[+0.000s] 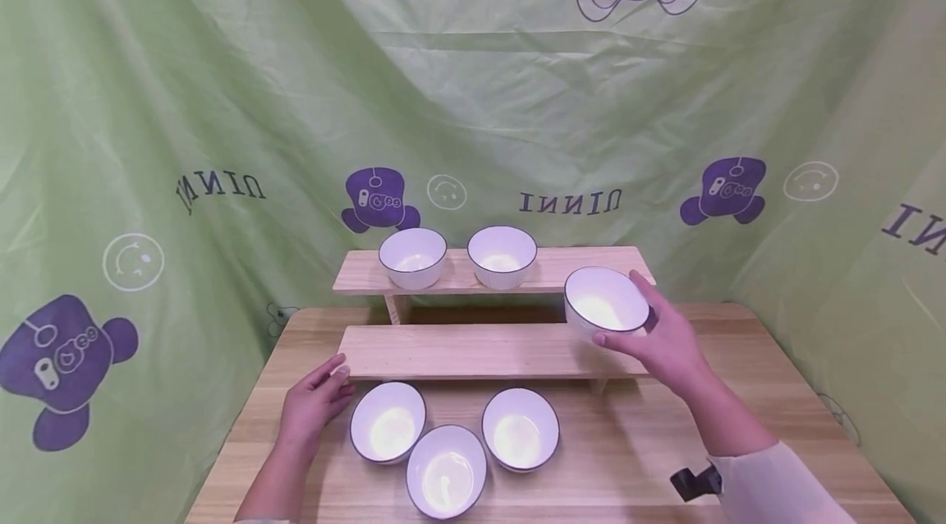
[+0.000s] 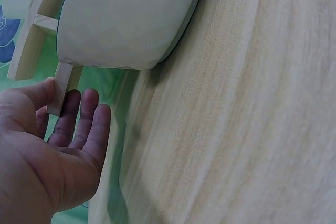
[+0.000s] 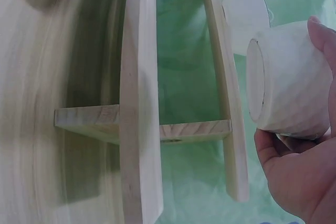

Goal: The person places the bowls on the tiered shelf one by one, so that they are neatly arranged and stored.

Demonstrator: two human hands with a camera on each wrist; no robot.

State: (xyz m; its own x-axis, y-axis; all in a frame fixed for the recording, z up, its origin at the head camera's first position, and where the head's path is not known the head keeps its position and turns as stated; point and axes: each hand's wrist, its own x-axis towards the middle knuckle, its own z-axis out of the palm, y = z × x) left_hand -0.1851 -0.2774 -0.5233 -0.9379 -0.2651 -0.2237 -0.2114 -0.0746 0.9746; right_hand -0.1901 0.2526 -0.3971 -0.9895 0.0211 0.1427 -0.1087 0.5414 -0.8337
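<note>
My right hand (image 1: 668, 343) grips a white bowl (image 1: 606, 300) with a dark rim, thumb and fingers on its outer wall. In the head view that bowl overlaps the right part of the two-tier wooden shelf (image 1: 473, 351); the right wrist view shows its base (image 3: 256, 80) beside the upper board, off the wood. At the left end of the lower board, my left hand (image 1: 314, 402) pinches the board's edge (image 2: 62, 90) between thumb and fingers. Close to that hand stands another white bowl (image 1: 388, 422) on the table.
Two white bowls, a left one (image 1: 413, 259) and a right one (image 1: 502, 258), stand on the upper board. Two more, a front one (image 1: 447, 472) and a right one (image 1: 521, 429), are on the wooden table (image 1: 739, 425) before the shelf. A green printed cloth (image 1: 473, 113) hangs behind.
</note>
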